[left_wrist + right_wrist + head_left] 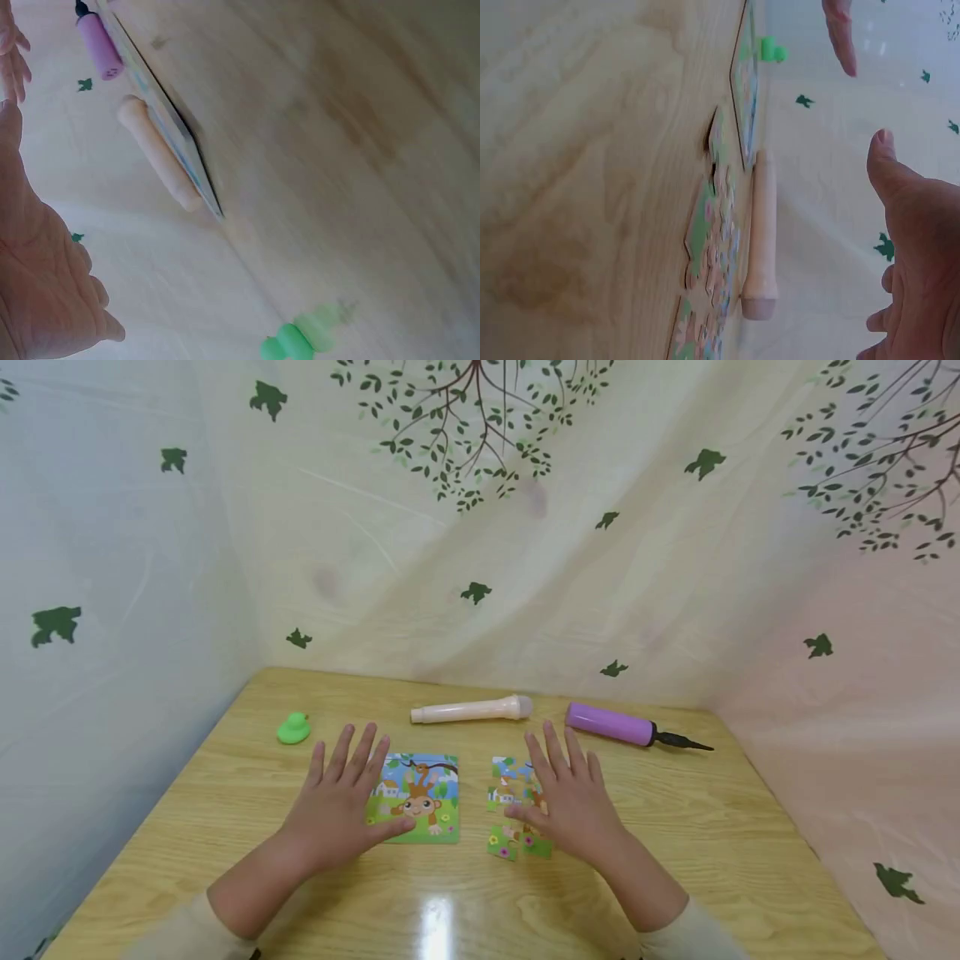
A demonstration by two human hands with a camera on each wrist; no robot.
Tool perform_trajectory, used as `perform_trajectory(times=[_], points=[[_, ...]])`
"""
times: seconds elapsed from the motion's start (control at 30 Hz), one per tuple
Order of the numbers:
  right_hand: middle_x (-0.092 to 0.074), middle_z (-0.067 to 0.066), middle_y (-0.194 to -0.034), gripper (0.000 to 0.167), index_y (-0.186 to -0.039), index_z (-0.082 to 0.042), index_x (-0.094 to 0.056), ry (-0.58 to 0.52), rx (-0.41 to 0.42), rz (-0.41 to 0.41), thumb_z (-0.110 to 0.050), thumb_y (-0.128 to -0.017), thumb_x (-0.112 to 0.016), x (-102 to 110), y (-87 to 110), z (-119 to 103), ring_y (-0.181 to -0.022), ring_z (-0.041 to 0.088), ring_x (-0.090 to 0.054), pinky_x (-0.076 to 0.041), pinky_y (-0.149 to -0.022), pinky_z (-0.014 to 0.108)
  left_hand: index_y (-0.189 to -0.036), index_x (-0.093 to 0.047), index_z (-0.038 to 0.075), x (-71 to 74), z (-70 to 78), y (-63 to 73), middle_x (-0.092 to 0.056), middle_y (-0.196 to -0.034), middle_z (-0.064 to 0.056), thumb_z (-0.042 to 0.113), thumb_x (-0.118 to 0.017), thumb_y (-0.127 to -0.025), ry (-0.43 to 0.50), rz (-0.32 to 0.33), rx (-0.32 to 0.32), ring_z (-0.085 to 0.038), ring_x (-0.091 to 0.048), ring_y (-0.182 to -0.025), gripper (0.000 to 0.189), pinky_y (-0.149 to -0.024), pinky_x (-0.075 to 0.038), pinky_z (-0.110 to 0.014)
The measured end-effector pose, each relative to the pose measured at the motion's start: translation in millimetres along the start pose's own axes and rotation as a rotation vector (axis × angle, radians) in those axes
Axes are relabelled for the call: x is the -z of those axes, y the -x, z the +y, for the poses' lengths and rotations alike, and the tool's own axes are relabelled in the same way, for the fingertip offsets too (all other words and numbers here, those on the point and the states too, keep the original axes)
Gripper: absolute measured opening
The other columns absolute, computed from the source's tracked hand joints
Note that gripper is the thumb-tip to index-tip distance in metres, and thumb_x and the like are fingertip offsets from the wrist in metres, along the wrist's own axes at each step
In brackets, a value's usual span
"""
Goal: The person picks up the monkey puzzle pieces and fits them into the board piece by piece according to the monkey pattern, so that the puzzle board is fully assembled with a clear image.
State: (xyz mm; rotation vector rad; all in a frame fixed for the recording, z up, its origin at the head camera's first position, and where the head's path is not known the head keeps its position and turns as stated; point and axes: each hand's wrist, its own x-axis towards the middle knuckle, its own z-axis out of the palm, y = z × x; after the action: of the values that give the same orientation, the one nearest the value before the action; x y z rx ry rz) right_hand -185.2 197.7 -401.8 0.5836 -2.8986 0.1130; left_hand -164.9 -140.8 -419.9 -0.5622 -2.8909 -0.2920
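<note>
My left hand (335, 814) hovers above the left side of a square monkey picture board (442, 793), its fingers spread and holding nothing. To the right of that board lie several loose jigsaw pieces (502, 842) with parts of a similar picture. Over their right side is my right hand (573, 806), fingers spread and nothing held; it hides some of the pieces. Both wrist views show a gap between the hands and the tabletop. In the right wrist view the jigsaw pieces (699, 225) lie flat beside the board (742, 90).
A green toy duck (293, 728) sits at the back left of the wooden table (675, 810). Behind the board lies a pale toy microphone (468, 710). A purple hand pump (611, 724) with a black nozzle lies at the back right. A leaf-printed cloth (360, 577) hangs behind.
</note>
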Motion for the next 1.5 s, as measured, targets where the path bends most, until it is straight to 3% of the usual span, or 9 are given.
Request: perform_trajectory(times=[0.1,0.23,0.4,0.53,0.73,1.0,1.23,1.5], points=[[-0.005,0.012,-0.166,0.097,-0.159,-0.018,-0.008,-0.04,0.02,0.006,-0.07,-0.089,-0.051,-0.4,-8.4,6.8,-0.151,0.039,-0.004,-0.021,-0.115,0.067,-0.159,-0.002,0.012,-3.3,-11.6,-2.5,0.01,-0.165,-0.009,0.08,-0.044,-0.084,0.045,-0.038,0.012,-0.034,0.012,-0.151,0.109,-0.12,-0.001,-0.063],[-0.029,0.017,-0.159,0.085,-0.156,-0.009,-0.025,-0.08,0.072,-0.005,-0.053,-0.092,-0.061,-1.9,-22.2,16.4,-0.144,0.04,-0.031,-0.036,-0.11,0.061,-0.157,-0.007,0.004,-5.4,-25.5,-4.3,0.0,-0.165,-0.017,0.073,-0.048,-0.088,0.093,-0.096,0.016,-0.04,0.001,-0.151,0.106,-0.119,-0.011,-0.065],[-0.052,0.016,-0.143,0.062,-0.143,-0.006,-0.046,-0.097,0.102,-0.097,-0.037,-0.094,-0.066,-6.9,-42.5,25.7,-0.131,0.037,-0.05,-0.043,-0.107,0.053,-0.157,-0.006,0.002,-5.4,-36.8,-3.8,-0.009,-0.164,-0.019,0.065,-0.055,-0.09,0.148,-0.163,0.02,-0.044,-0.012,-0.149,0.104,-0.118,-0.016,-0.064],[-0.055,0.013,-0.14,0.055,-0.14,-0.007,-0.051,-0.099,0.093,-0.189,-0.034,-0.094,-0.066,-13.0,-57.8,28.9,-0.13,0.034,-0.051,-0.043,-0.108,0.05,-0.157,-0.006,0.003,-9.3,-41.5,-4.5,-0.01,-0.164,-0.017,0.064,-0.059,-0.088,0.158,-0.199,0.001,-0.043,-0.015,-0.148,0.106,-0.119,-0.017,-0.061],[-0.056,0.012,-0.138,0.05,-0.136,-0.007,-0.055,-0.132,0.125,-0.266,-0.029,-0.094,-0.068,-23.9,-74.7,28.8,-0.129,0.032,-0.051,-0.044,-0.107,0.049,-0.153,-0.024,-0.004,-14.3,-43.3,-6.3,-0.019,-0.161,-0.022,0.065,-0.058,-0.087,0.126,-0.249,-0.046,-0.044,-0.019,-0.147,0.101,-0.118,-0.021,-0.062],[-0.063,0.006,-0.117,0.035,-0.123,-0.007,-0.065,-0.077,0.133,-0.338,-0.024,-0.093,-0.068,-38.4,-88.6,26.2,-0.109,0.024,-0.059,-0.051,-0.095,0.041,-0.144,-0.044,-0.003,-10.7,-39.0,-5.1,-0.031,-0.157,-0.022,0.053,-0.064,-0.089,0.155,-0.313,-0.039,-0.044,-0.026,-0.145,0.08,-0.115,-0.026,-0.063],[-0.061,0.004,-0.099,0.019,-0.109,-0.006,-0.068,-0.048,0.204,-0.324,-0.016,-0.093,-0.068,-41.9,-94.3,22.4,-0.088,0.017,-0.057,-0.052,-0.079,0.034,-0.143,-0.045,-0.003,-7.2,-37.7,-5.7,-0.033,-0.156,-0.023,0.048,-0.067,-0.089,0.137,-0.346,-0.05,-0.044,-0.027,-0.145,0.078,-0.115,-0.027,-0.062],[-0.05,-0.003,-0.081,0.022,-0.09,-0.014,-0.061,0.058,0.265,-0.307,-0.034,-0.093,-0.068,-46.5,-98.7,18.0,-0.071,0.012,-0.045,-0.043,-0.064,0.028,-0.14,-0.047,-0.006,-11.8,-40.5,-7.6,-0.034,-0.154,-0.025,0.048,-0.067,-0.089,0.108,-0.349,-0.078,-0.044,-0.028,-0.144,0.077,-0.116,-0.028,-0.059]])
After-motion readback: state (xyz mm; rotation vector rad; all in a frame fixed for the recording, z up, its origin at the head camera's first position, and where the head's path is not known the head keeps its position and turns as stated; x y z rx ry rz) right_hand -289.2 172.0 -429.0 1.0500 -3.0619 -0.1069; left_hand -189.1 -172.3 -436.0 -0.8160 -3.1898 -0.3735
